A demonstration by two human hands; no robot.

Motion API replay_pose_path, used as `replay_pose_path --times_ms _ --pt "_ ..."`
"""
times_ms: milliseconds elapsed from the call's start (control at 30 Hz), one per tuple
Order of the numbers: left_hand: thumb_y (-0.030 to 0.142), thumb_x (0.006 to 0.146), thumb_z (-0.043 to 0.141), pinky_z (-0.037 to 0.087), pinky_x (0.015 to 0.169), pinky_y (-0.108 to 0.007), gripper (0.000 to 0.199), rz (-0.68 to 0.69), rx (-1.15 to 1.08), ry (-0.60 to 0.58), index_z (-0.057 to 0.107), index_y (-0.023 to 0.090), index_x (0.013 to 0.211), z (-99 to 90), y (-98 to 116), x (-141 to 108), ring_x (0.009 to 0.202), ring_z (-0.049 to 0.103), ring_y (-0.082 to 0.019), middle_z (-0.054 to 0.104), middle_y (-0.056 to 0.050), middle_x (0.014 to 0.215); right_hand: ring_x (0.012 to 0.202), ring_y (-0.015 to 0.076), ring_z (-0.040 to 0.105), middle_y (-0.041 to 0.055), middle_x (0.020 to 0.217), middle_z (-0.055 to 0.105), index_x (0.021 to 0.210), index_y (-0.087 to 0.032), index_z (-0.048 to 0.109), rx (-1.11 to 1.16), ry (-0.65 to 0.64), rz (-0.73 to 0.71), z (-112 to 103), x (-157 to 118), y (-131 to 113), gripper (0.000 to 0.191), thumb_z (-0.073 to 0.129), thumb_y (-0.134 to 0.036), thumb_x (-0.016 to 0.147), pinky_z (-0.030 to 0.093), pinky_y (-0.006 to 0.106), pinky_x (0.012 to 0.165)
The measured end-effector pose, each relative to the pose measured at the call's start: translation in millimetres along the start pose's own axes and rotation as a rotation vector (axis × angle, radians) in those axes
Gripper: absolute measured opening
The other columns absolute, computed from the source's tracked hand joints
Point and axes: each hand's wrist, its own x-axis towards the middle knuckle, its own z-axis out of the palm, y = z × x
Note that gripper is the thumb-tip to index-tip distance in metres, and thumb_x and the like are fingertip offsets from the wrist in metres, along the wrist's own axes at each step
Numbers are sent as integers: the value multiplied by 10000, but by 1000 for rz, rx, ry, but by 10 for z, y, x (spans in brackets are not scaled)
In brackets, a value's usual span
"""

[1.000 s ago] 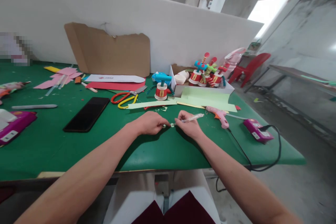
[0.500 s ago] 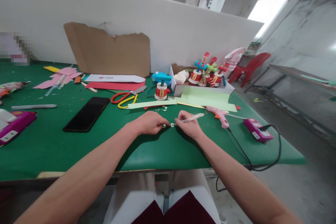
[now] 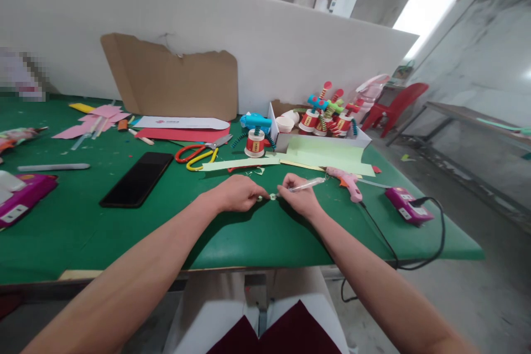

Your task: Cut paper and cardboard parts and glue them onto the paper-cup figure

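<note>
My right hand (image 3: pixel 302 197) is closed round a clear pen (image 3: pixel 309 184), its tip end low over the table beside a small pale green paper piece (image 3: pixel 272 197). That piece lies flat and carries dark marks too small to make out. From the left, my left hand (image 3: pixel 238 193) reaches it with fingers curled and the index fingertip pressed at its edge. A second bit of pale green (image 3: pixel 260 198) shows under the left fingers. Beyond the hands lie a long pale green paper strip (image 3: pixel 236 164) and scissors (image 3: pixel 202 153) with red and yellow handles.
A pink glue gun (image 3: pixel 346 181) lies right of my hands, its cable running near a purple power strip (image 3: pixel 409 204). A black phone (image 3: pixel 138 180) rests at the left. Behind stand a paper-cup figure (image 3: pixel 254 144) and a white box (image 3: pixel 282 144) holding similar figures.
Both hands keep their places at the small paper piece. The pen's upper end has shifted slightly to the right and up.
</note>
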Motion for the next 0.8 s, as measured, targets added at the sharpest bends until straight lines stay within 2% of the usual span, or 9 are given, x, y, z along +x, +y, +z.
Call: replay_pose_path --times_ms 233,467,800 --pt "140 768 477 428 653 -240 430 -3 7 -26 664 341 1099 -10 -5 -4 762 651 -171 733 8 860 473 103 384 -53 484 428 540 -217 405 44 65 47 -26 23 9 204 538 -298 672 306 235 476" --pt "132 768 460 427 656 -240 441 10 -11 -20 666 340 1097 5 -24 -7 773 655 -170 734 14 858 469 105 388 -51 486 434 554 -222 406 27 -42 44 -22 -4 -25 188 538 -298 665 300 236 466" --pt "132 765 462 421 640 -225 431 4 -22 -8 674 333 1082 4 -20 -1 749 652 -157 732 20 823 477 98 380 -53 499 428 559 -216 409 15 -44 -12 10 -8 -9 204 546 -305 682 295 230 469"
